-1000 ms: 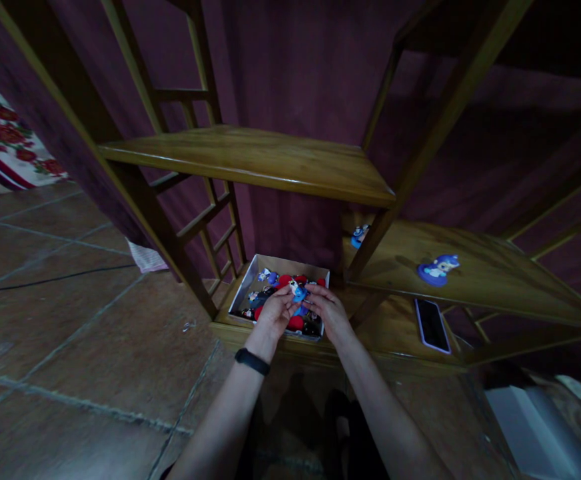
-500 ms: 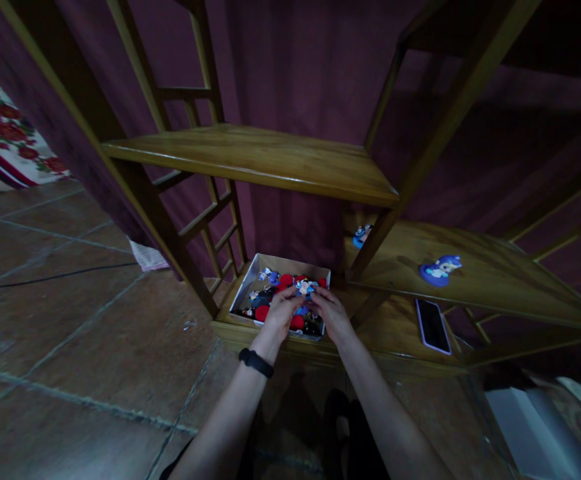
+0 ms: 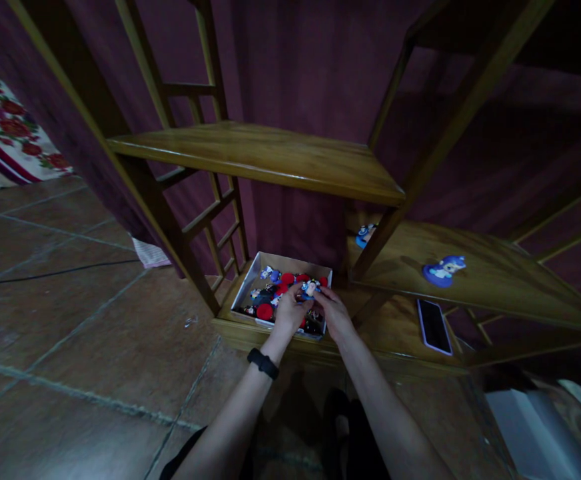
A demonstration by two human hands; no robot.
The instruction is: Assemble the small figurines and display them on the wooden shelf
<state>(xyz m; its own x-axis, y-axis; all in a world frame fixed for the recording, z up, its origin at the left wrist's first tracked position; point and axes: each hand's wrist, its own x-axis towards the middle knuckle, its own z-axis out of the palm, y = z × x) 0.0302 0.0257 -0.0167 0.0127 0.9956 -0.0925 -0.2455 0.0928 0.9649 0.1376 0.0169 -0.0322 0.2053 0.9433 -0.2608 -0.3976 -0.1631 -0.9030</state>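
Observation:
Above the right half of a shallow cardboard box (image 3: 243, 291), my left hand (image 3: 290, 312) and my right hand (image 3: 334, 312) hold one small blue-and-white figurine (image 3: 311, 289) between their fingertips. Both hands are closed on it from either side. Inside the box lie several figurines, some with round red bases (image 3: 264, 311); a purple-and-white figurine (image 3: 270, 274) is in its far left corner. My hands and wrists cover part of the near right of the box. A black band (image 3: 263, 363) is round my left wrist.
The box stands on the bottom board of a wooden shelf unit (image 3: 255, 157). On the right shelf are a purple figurine (image 3: 444, 271) and a blue figurine (image 3: 365, 235), partly behind a post. Below them lies a phone (image 3: 434, 327). A cable (image 3: 55, 272) crosses the floor.
The figurine between my hands has shifted slightly to the right and turned a little. My left hand has moved slightly right with it. The view has shifted a little.

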